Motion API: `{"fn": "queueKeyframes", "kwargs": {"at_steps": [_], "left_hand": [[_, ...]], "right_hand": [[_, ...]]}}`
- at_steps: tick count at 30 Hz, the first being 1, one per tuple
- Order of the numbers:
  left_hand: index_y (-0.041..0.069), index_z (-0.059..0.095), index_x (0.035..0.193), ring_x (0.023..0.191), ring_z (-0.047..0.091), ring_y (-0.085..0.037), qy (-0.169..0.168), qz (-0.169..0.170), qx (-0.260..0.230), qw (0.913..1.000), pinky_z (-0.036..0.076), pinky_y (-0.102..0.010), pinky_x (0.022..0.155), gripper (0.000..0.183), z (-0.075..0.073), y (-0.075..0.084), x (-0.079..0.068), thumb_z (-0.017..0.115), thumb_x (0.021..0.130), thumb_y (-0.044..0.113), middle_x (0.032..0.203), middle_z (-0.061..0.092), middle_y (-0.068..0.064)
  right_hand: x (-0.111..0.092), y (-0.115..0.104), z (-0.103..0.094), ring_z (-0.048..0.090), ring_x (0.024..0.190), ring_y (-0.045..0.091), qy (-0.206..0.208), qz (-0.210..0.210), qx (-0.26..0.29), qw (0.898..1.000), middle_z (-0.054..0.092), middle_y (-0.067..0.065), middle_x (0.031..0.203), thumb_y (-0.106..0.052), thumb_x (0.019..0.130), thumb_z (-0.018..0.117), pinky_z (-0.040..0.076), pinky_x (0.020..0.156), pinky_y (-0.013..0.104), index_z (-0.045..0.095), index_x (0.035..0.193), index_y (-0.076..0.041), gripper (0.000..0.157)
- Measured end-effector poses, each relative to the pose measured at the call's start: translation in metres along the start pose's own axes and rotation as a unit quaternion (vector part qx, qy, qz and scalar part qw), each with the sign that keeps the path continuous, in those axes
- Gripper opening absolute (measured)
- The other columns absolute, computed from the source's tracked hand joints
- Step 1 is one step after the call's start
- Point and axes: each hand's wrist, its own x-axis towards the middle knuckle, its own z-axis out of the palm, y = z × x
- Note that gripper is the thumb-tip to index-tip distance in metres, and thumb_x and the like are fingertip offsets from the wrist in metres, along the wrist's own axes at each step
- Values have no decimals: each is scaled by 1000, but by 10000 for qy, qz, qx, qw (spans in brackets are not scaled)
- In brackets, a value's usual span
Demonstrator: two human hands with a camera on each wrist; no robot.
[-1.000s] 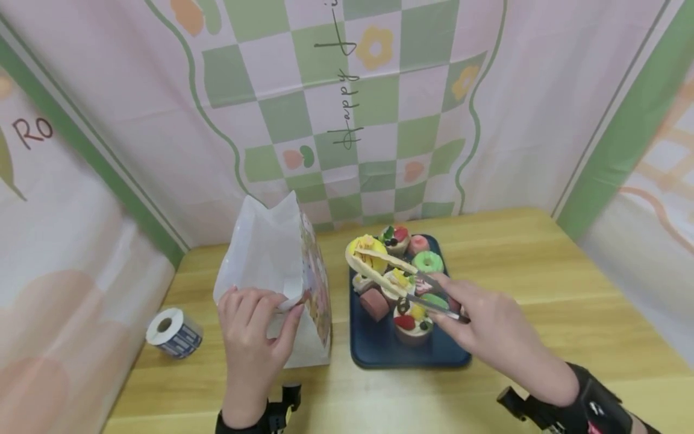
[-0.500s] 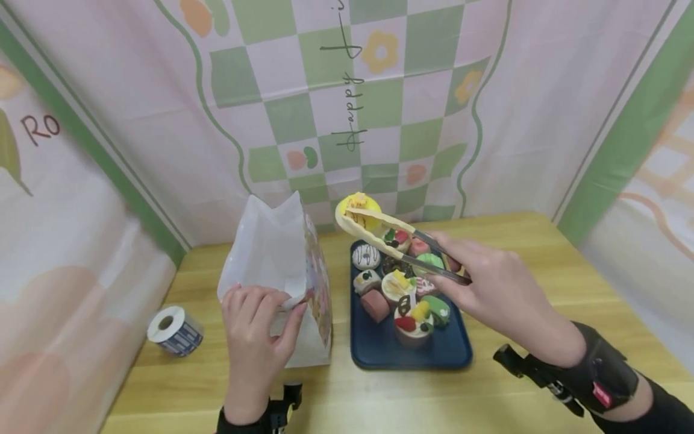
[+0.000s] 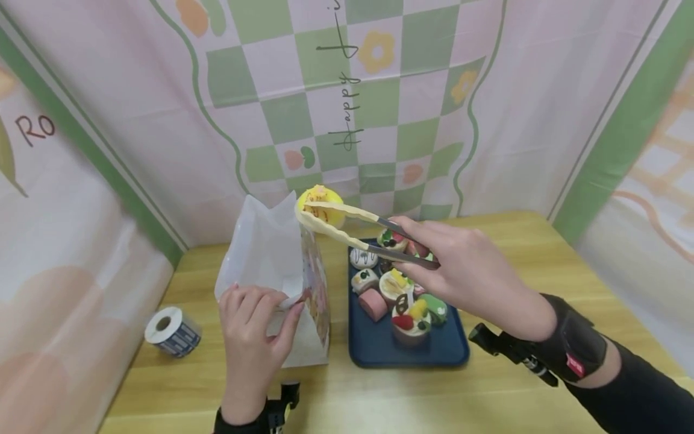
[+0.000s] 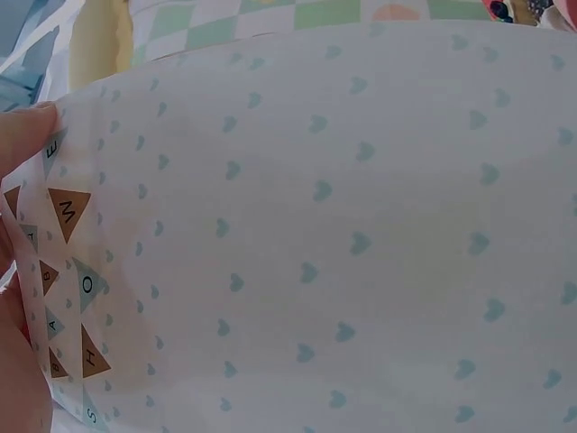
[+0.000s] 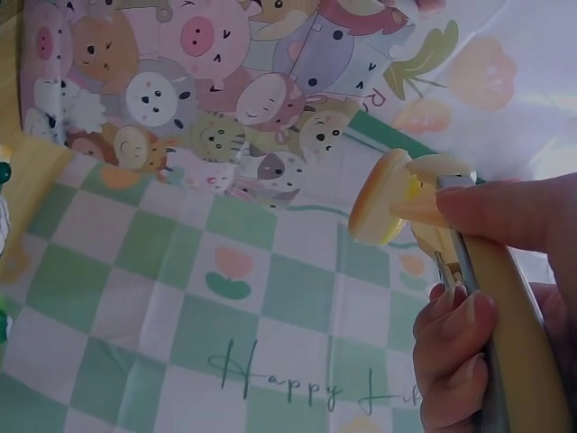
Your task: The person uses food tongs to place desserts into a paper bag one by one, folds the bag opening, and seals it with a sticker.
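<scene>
My right hand (image 3: 461, 256) grips a pair of tongs (image 3: 363, 241) with cream-coloured ends and metal arms. Between the tong tips is a yellow donut (image 3: 320, 202) with drizzle on top, held up at the right edge of the bag's mouth. The white paper bag (image 3: 268, 253) stands upright with its top open. My left hand (image 3: 255, 343) pinches the bag's near rim between thumb and fingers. In the left wrist view the bag's side with small hearts (image 4: 306, 234) fills most of the picture. Cartoon animals (image 5: 207, 99) cover another side in the right wrist view.
A dark blue tray (image 3: 374, 352) right of the bag carries several toy-like cakes and donuts, among them a fruit-topped cupcake (image 3: 411, 325) and a pink roll (image 3: 373, 304). A label roll (image 3: 172, 331) stands left of the bag. A patterned curtain (image 3: 379, 102) hangs behind the wooden table (image 3: 515, 265).
The tongs have lifted the yellow donut up off the tray area and carried it left to the bag's edge. My left hand has kept its hold on the rim.
</scene>
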Motion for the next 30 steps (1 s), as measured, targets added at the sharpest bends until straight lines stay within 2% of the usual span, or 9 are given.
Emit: {"fn": "queueKeyframes", "kwargs": {"at_steps": [6,13,25,30], "left_hand": [[3,61,70,71,49,-29,2,-16,-9,10000,32,-56,79,22,-1,0,0,68,78,22,68,60,-9],[3,62,70,72,49,-29,-51,-65,17,10000,32,-57,81,22,-1,-1,0,69,78,22,69,61,-9],[3,62,71,73,49,-28,-153,-107,48,9998,32,-55,81,24,-1,-1,-1,67,81,24,69,61,-8],[3,62,71,74,49,-28,-181,-130,52,9997,32,-56,82,23,-2,-1,-1,68,79,23,70,61,-8]], "right_hand": [[12,-7,2,46,54,8,-338,6,143,9993,57,-3,71,-32,79,72,38,44,25,59,127,-7,56],[25,-21,6,42,55,8,-685,-121,381,9969,48,-5,67,-33,80,72,36,45,25,57,130,-9,57],[38,-38,15,43,50,6,-859,-378,404,9948,52,-6,67,-31,79,74,37,43,24,58,129,-9,56],[43,-41,17,43,47,6,-924,-310,384,9945,53,-6,65,-33,78,74,36,41,24,58,128,-10,57]]}}
